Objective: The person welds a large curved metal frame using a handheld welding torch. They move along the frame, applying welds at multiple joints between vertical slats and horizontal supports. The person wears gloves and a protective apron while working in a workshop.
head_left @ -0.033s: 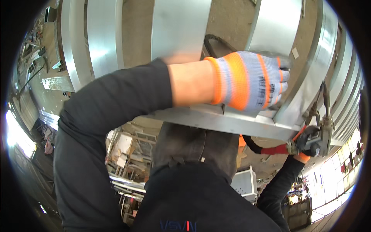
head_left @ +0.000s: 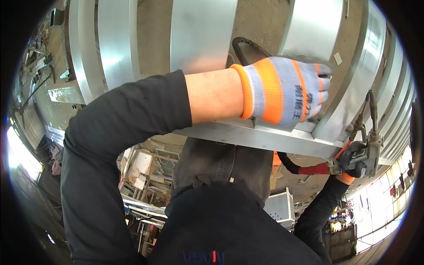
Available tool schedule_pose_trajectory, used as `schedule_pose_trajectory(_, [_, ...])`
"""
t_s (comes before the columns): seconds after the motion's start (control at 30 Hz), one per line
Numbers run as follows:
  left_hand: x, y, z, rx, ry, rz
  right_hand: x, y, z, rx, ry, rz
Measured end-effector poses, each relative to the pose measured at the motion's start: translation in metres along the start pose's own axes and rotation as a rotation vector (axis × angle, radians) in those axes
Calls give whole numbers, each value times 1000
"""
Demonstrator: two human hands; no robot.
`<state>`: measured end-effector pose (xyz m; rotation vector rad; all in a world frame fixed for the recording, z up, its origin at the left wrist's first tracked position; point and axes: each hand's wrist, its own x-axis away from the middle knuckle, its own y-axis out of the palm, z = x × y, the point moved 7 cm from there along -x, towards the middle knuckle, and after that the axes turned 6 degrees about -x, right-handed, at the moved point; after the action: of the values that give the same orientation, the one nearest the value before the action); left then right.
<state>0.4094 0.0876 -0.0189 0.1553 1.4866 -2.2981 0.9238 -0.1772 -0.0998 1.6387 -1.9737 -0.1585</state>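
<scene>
Left hand [head_left: 289,90]: palm side was hidden, contact beneath undetermined. Right hand [head_left: 353,152] was partly hidden by the tool [head_left: 373,152]. Silvery bars [head_left: 202,31] were cut off at far ends. Left clutter [head_left: 39,44] was too small to identify.

The glove [head_left: 270,90] on the left hand [head_left: 289,92] was matt, knitted cloth. Beyond it, the bars [head_left: 203,33] were smooth, glossy metal; just below it, the rail [head_left: 265,140] was duller metal. Behind it, the sleeve [head_left: 132,104] was matt, creased cloth.

Dusty brown concrete floor [head_left: 154,26]; lying on it, small pale rectangular scrap [head_left: 338,58]. Partly hidden black curved loop [head_left: 237,49] seems to rest on floor too.
</scene>
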Motion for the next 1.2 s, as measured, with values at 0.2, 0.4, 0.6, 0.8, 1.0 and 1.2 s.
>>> schedule_pose_trajectory(0.2, [10,25,-7,-76,8,-76,2,27,14,-36,-102,233])
schedule_pose_trajectory(0.4, [-12,10,-3,-44,-28,-151,0,21,7,-11,-130,346])
schedule_pose_trajectory(0.6, [-5,27,-14,4,-217,-178,-5,22,6,40,-94,408])
schedule_pose_trajectory(0.8, [1,28,-10,-174,-29,-272,27,44,-40,425,47,478])
schedule_pose_trajectory(1.0, [5,6,-13,-209,-195,-105,70,113,-188,767,193,493])
schedule_pose_trajectory(1.2, [-3,11,-16,-219,-322,-213,-17,204,-283,1234,454,27])
